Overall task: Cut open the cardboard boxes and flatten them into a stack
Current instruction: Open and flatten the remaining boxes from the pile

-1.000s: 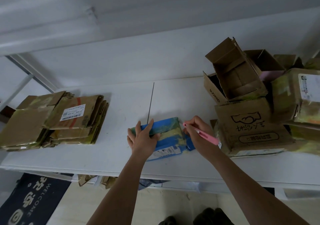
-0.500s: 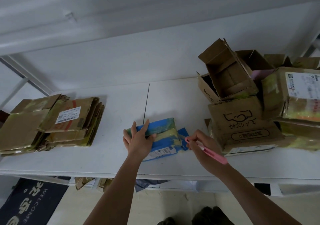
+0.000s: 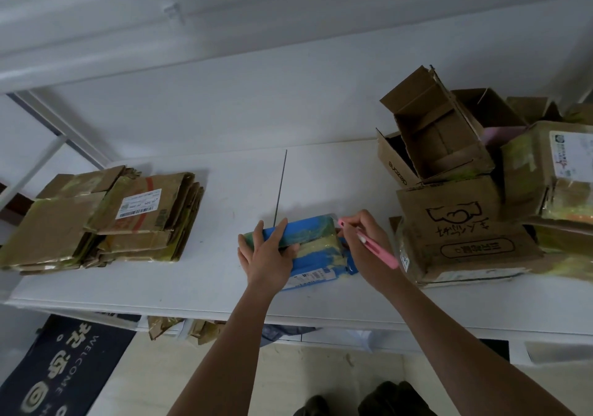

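Observation:
A small blue box (image 3: pixel 316 249) wrapped in yellowish tape lies on the white table (image 3: pixel 224 274), near its front edge. My left hand (image 3: pixel 268 253) grips the box's left end, fingers over the top. My right hand (image 3: pixel 364 242) holds a pink cutter (image 3: pixel 375 247) like a pen, its tip at the box's upper right corner. A stack of flattened cardboard (image 3: pixel 102 220) lies at the left of the table. A pile of uncut brown boxes (image 3: pixel 475 191) stands at the right.
The white wall rises behind the table. A dark welcome mat (image 3: pixel 61 364) lies on the floor at the lower left. Cardboard scraps (image 3: pixel 183 327) sit under the table's front edge. Bare table shows between the flat stack and the blue box.
My right hand has moved the cutter back up to the box's upper right corner, after dropping toward the front edge half a second ago. My left hand has kept its grip.

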The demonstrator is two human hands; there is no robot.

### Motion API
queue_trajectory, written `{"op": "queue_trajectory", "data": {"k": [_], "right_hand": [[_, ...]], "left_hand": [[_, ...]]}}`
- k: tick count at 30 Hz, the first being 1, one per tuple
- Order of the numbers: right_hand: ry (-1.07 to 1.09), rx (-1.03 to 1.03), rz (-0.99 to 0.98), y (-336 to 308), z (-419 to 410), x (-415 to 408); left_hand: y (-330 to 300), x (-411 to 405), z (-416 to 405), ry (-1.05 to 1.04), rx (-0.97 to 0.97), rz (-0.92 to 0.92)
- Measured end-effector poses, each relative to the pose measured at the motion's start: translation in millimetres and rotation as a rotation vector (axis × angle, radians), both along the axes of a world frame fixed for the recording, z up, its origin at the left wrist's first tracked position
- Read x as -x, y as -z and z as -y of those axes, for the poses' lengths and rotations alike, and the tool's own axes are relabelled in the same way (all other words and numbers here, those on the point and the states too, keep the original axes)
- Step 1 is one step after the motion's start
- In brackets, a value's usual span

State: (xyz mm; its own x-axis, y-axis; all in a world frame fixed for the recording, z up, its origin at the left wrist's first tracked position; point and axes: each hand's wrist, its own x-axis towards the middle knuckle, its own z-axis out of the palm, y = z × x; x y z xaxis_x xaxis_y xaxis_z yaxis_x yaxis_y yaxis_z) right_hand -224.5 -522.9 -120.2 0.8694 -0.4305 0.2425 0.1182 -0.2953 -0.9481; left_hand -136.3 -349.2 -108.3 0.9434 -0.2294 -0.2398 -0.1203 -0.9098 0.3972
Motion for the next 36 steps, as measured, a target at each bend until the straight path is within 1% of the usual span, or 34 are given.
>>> {"op": "queue_trajectory", "data": {"k": [3,7,10,14,18,25,28,32,34,36], "right_hand": [[0.026,-0.005,0.012,0.5,0.6,1.9],[0.016,-0.001,-0.019,-1.2,1.2,-1.2],[-0.013,-0.027,-0.056,-4.5,5.2,-5.7],[-0.073,-0.009,-0.080,-6.1,10.9,-3.2],[-0.092,0.029,-0.074,-3.0,13.4,5.5],[-0.084,0.019,-0.077,3.6,13.0,34.4],[-0.141,0.033,-0.077,3.0,12.6,44.4],[-0.211,0.078,-0.086,-3.5,16.3,49.8],[-0.194,0.091,-0.078,-7.2,18.5,48.2],[-0.141,0.103,-0.011,-10.3,17.4,44.5]], "left_hand": [[0.9,-1.2,0.2,-0.003,0.007,-0.012],[2.3,-4.5,0.9,-0.005,0.010,-0.020],[3.5,-6.7,0.6,-0.012,0.024,-0.020],[3.8,-7.5,1.2,-0.019,0.035,-0.021],[4.9,-7.5,1.7,-0.007,0.028,-0.025],[4.7,-11.1,0.3,0.002,0.014,-0.038],[4.0,-11.2,0.3,0.000,0.025,-0.041],[-2.1,-8.6,1.2,0.009,0.029,-0.017],[-8.5,-6.9,-0.6,0.008,0.042,0.012],[-17.1,-7.7,-4.3,0.005,0.013,0.052]]}}
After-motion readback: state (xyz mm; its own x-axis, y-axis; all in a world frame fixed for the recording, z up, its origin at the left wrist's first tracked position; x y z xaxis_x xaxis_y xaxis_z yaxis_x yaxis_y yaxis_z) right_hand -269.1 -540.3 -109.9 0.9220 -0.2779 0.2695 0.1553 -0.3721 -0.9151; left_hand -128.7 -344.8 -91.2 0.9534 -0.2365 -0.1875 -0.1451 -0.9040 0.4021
